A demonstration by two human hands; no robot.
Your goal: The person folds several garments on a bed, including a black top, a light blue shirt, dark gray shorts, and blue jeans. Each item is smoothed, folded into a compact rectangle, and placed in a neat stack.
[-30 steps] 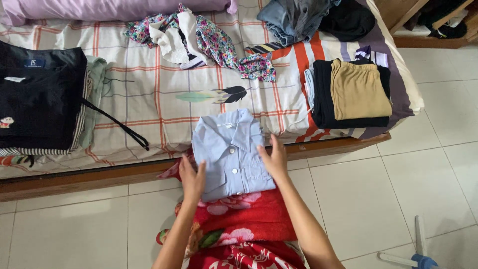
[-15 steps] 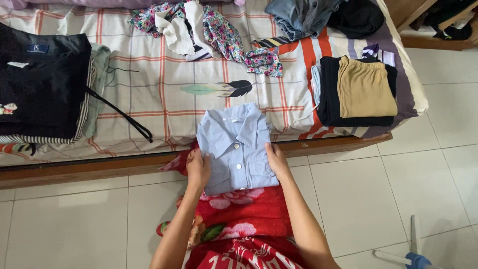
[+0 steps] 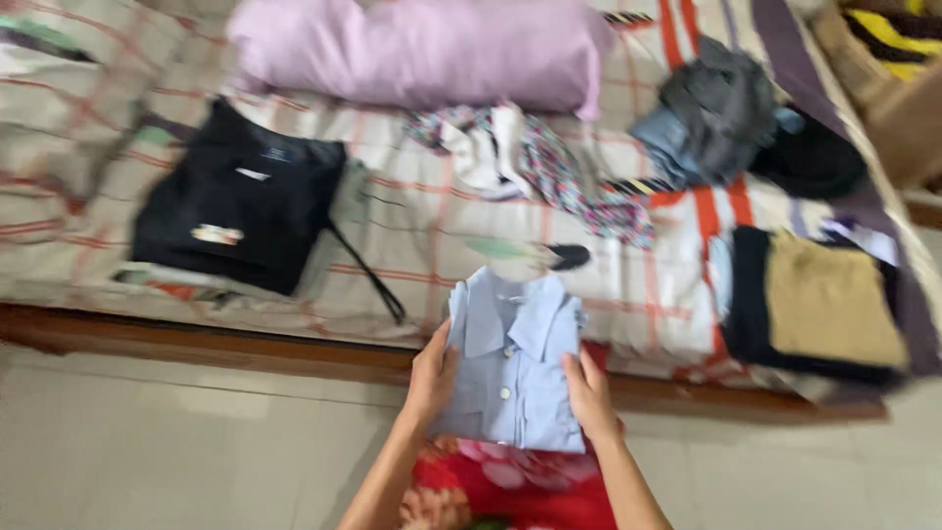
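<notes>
Left hand [image 3: 432, 378] and right hand [image 3: 591, 395] grip folded blue shirt [image 3: 512, 358] by its sides; black stack [image 3: 238, 201] sits on bed [image 3: 412, 240] (frame blurred).

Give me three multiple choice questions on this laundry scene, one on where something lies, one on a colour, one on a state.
1. Where does the tan garment lie?
A. on a dark folded pile at the right
B. on the pillow
C. on the floor

2. What colour is the pillow?
A. green
B. lilac
C. orange

3. How is the light blue shirt?
A. crumpled
B. on a hanger
C. folded, collar up

Answers: 1 A, it tops the dark pile on the bed. 2 B, pale purple. 3 C, the left hand and right hand grip its sides.
</notes>
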